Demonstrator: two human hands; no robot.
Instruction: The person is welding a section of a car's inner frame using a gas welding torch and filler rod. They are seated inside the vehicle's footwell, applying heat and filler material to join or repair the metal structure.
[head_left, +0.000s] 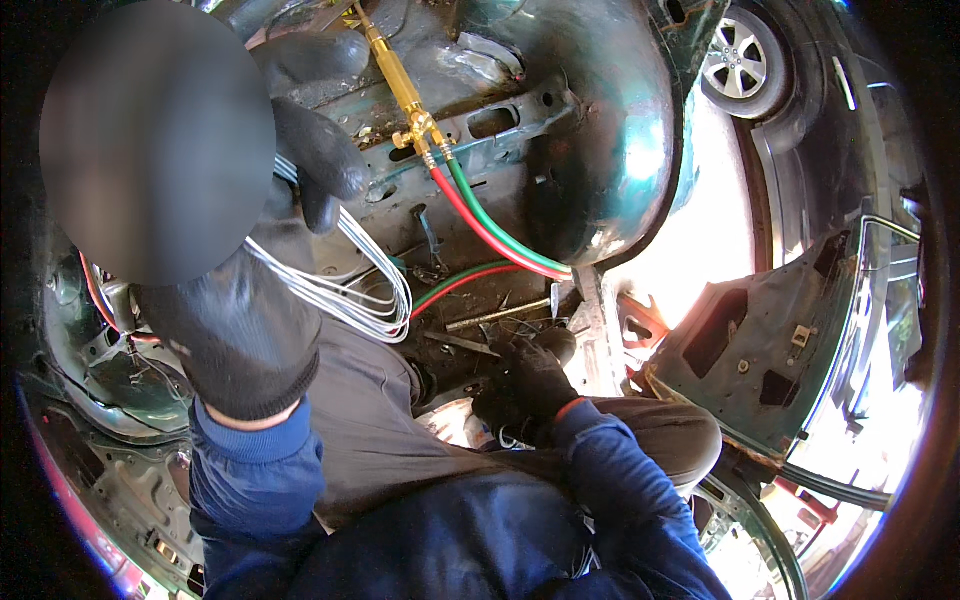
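My left fingers (320,160) clamp the white wire bundle (365,290) above the stripped car floor (470,290); right fingers (525,375), closed or not I cannot tell, rest beside torch hoses (490,232). Tugging could snag them.

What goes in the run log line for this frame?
left hand: holds white wire bundle | right hand: on scrap-strewn floor | torch: lying untouched

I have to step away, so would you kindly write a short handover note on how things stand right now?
Left hand, gloved, raised and gripping a bundle of white wires that loops down.
Right hand, gloved, low on the debris-strewn floor of the stripped car body; whether it grips anything is unclear.
Brass cutting torch lies unheld, its red and green hoses trailing across the floor.
Wires not yet freed.
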